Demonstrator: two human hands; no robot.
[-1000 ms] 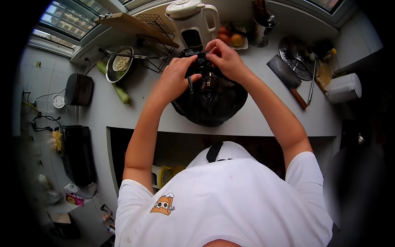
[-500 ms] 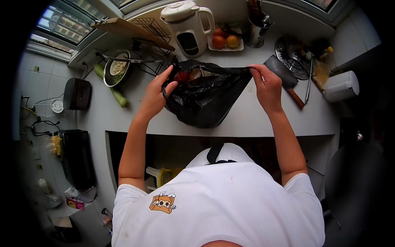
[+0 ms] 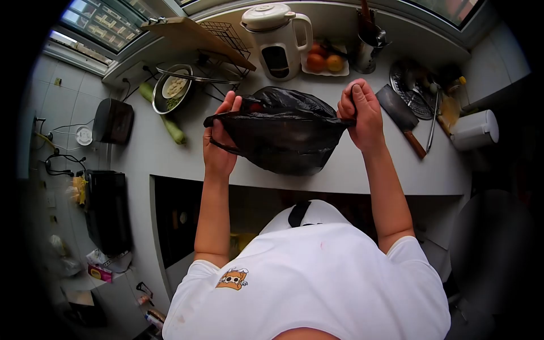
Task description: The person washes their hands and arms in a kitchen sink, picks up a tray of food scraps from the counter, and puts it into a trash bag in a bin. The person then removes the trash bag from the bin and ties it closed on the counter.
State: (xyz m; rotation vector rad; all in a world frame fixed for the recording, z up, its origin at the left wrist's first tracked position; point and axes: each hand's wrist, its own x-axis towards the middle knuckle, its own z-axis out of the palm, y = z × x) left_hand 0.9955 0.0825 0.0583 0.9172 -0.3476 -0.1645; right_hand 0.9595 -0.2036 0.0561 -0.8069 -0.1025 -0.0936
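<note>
A black plastic bag hangs stretched between my hands over the counter's front part, with a small red patch showing near its upper left opening. My left hand is at the bag's left end, its fingers pointing up and apart, with the bag's loop passing across the palm. At the right end my right hand is closed round the gathered edge of the bag. What else the bag contains is hidden by the dark plastic.
Behind the bag stand a white jug appliance and a tray of red and orange produce. A cleaver lies right, near a white canister. Left are a metal bowl and a green vegetable.
The bag, first bunched between my close hands, was opened wide, briefly showing red contents. My hands have moved apart, and the bag's near edge now stretches between them.
</note>
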